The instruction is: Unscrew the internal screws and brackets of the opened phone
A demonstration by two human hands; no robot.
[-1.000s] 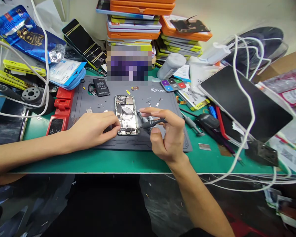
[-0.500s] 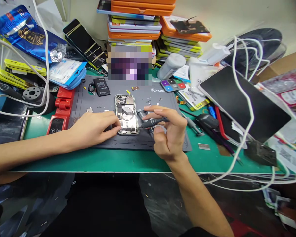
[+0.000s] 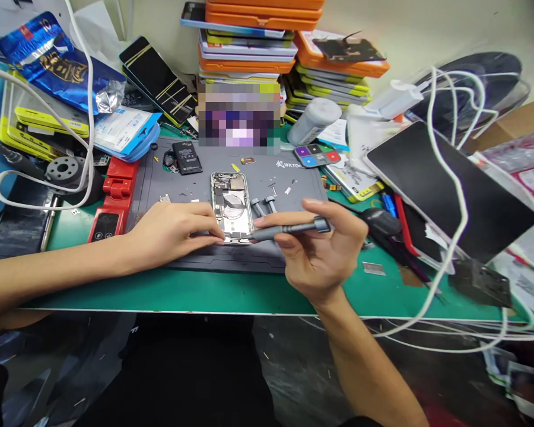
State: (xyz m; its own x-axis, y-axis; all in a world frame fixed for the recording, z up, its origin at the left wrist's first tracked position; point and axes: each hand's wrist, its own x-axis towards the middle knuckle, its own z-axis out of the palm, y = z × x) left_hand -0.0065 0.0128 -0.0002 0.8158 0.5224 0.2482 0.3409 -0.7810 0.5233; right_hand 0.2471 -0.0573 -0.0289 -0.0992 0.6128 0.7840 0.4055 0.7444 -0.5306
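An opened smartphone (image 3: 235, 219), its inner boards and battery bay exposed, lies upright on the dark grey work mat (image 3: 231, 261). My left hand (image 3: 180, 234) has its fingers closed at the phone's lower left edge, gripping it there. A grey screwdriver (image 3: 289, 230) is held between the thumb and fingers of my right hand (image 3: 327, 252), lying almost level. Its tip meets the phone's lower right side; the exact contact point is too small to make out. Two more screwdrivers (image 3: 270, 204) lie on the mat right of the phone, partly behind my right hand.
A loose black battery (image 3: 187, 158) and small parts lie on the mat. Left of it stands a red clamp-like device (image 3: 115, 187). Stacked orange cases (image 3: 249, 62) rise at the back. Black panel (image 3: 449, 190), white cable (image 3: 449, 178) and dark mouse-like object (image 3: 378, 220) crowd the right side.
My right hand has shifted right and turned, so the screwdriver now shows its full length and lies flatter. My left hand stays at the phone's edge. The view has moved slightly.
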